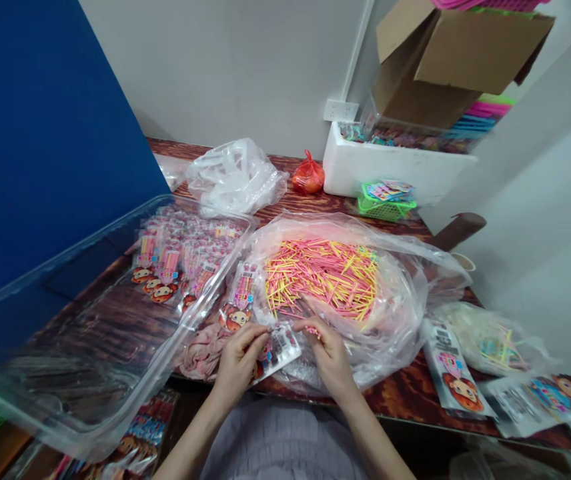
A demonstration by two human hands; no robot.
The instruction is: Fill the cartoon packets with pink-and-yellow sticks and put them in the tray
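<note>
My left hand point(239, 360) pinches the top edge of a small printed plastic packet point(281, 348) at the table's front edge. My right hand point(326, 352) is closed in a pinch at the packet's right side, holding a few pink sticks I can barely make out. Just beyond both hands lies an open clear bag with a big heap of pink and yellow sticks point(323, 275). A filled cartoon packet point(238, 303) lies left of the heap.
A clear plastic bin point(90, 373) holding several filled packets point(165, 267) sits at left. More packets point(458, 380) lie at right. Behind are a crumpled clear bag point(235, 177), a red bag point(308, 177), a green basket point(386, 200), a white foam box point(395, 170) and a cardboard box point(445, 60).
</note>
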